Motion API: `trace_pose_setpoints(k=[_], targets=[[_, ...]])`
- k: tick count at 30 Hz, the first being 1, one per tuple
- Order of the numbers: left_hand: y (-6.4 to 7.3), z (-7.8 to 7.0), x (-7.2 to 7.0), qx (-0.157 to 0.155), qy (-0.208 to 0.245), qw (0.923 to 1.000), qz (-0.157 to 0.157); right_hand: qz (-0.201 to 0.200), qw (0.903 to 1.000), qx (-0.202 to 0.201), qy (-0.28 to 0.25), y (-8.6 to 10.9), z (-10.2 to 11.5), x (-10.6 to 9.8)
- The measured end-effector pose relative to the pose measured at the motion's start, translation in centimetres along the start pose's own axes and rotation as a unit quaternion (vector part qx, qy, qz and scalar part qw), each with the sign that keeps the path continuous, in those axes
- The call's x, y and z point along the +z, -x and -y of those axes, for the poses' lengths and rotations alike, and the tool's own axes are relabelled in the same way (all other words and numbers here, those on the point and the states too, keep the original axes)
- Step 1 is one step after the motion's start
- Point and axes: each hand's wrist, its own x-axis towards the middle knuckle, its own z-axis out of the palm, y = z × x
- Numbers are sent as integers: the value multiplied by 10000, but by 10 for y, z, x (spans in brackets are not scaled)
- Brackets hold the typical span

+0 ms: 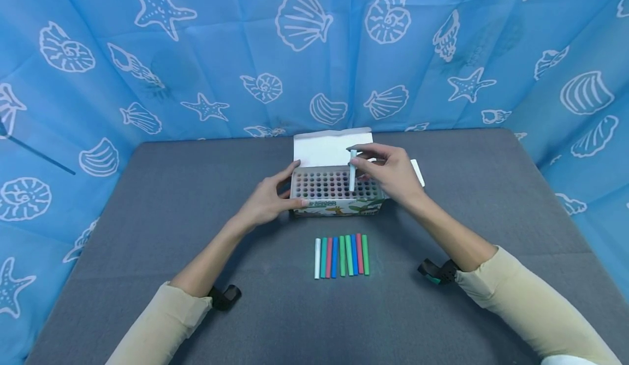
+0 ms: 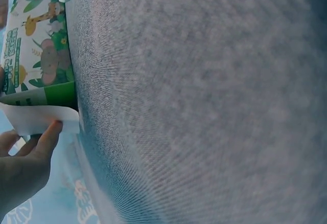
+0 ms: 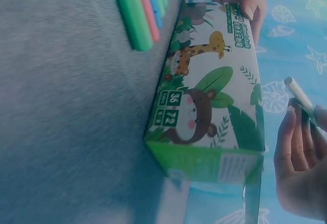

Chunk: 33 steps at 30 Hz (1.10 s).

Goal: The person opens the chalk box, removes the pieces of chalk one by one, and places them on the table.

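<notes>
At the left end of an open chalk box (image 1: 334, 208), my left hand (image 1: 267, 198) grips it, thumb on the front top edge. In the left wrist view the left fingers (image 2: 49, 134) touch a white end flap (image 2: 43, 117). Over the box, my right hand (image 1: 388, 168) pinches a white chalk stick (image 1: 352, 171), held nearly upright above the rows of holes. The right wrist view has this stick (image 3: 300, 93) apart from the box front (image 3: 214, 86), which is printed with a bear, a giraffe and a tiger. Whether its lower tip touches the holes I cannot tell.
A row of several chalk sticks (image 1: 342, 256), white, teal, red, blue and green, lies in front of the box. The box's white lid (image 1: 329, 148) stands folded back, and a white side flap (image 1: 417, 173) sticks out at right. A grey cloth covers the table (image 1: 196, 190); a blue curtain (image 1: 221, 54) hangs behind.
</notes>
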Motion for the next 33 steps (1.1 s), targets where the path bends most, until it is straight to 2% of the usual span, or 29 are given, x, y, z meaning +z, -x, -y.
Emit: trace_pose_setpoints(k=[8, 17, 28, 33], targets=[[2, 1, -1, 24, 30, 10000, 7, 63, 9998, 167, -14, 19, -5, -13], [2, 1, 0, 64, 108, 9999, 50, 244, 9981, 552, 147, 41, -6, -23], [1, -1, 0, 51, 82, 10000, 17, 595, 9944, 831, 257, 68, -15, -26], [2, 0, 0, 42, 103, 9999, 12, 764, 9916, 1043, 79, 80, -25, -24]])
